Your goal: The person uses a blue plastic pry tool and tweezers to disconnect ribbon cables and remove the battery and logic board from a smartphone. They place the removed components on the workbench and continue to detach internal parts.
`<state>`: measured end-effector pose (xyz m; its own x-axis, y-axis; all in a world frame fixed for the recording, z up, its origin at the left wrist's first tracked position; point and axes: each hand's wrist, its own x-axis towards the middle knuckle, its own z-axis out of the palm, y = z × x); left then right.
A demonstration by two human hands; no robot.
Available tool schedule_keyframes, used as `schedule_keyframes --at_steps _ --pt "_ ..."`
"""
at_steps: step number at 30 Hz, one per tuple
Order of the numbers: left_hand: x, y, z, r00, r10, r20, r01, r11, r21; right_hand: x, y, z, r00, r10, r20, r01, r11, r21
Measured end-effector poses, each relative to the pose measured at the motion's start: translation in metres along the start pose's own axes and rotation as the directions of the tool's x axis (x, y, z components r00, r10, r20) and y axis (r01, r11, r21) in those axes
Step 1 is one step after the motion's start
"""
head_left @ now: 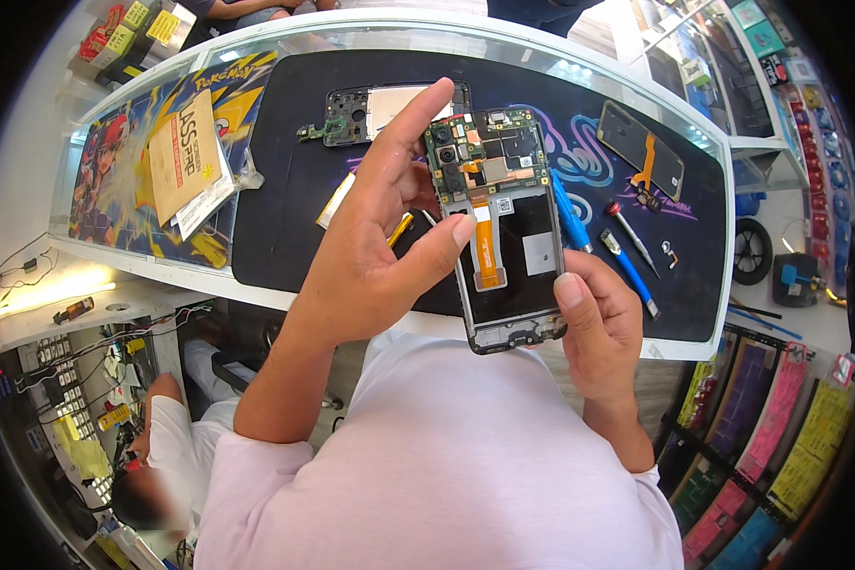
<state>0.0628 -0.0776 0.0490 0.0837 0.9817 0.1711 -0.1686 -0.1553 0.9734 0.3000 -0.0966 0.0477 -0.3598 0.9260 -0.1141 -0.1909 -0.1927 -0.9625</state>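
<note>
Over the table's near edge I hold an opened smartphone (532, 249), its inside facing up. Its green circuit board (492, 152) with camera modules lies at the top, and an orange flex cable (485, 249) runs down the dark lower half. My right hand (594, 318) grips the lower right corner, thumb on the frame. At the left side, my left hand (375, 233) has its thumb on the phone by the cable's upper end. Its index finger stretches up beside the top corner; the other fingers curl at the edge, partly hidden.
On the black mat (285, 190) lie another phone frame (342, 103), a back cover (627, 133) with an orange flex, a screwdriver (632, 231), a blue-handled blade tool (629, 271) and a blue tool (572, 217). An envelope (182, 157) lies left. A person (176, 446) sits lower left.
</note>
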Motion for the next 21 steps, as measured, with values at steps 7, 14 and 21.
schedule_keyframes --at_steps 7,14,21 --pt "0.003 -0.007 0.000 0.973 0.199 -0.119 -0.144 0.921 0.361 0.003 0.009 0.005 0.988 -0.131 -0.084 0.121 0.986 -0.116" --pt "0.010 -0.008 0.007 0.884 0.465 -0.048 -0.291 0.629 0.721 0.004 0.014 0.003 0.934 -0.356 -0.026 0.308 0.838 -0.450" --pt "0.010 -0.006 0.011 0.899 0.437 0.000 -0.311 0.641 0.701 0.002 0.017 0.003 0.912 -0.411 -0.009 0.335 0.755 -0.564"
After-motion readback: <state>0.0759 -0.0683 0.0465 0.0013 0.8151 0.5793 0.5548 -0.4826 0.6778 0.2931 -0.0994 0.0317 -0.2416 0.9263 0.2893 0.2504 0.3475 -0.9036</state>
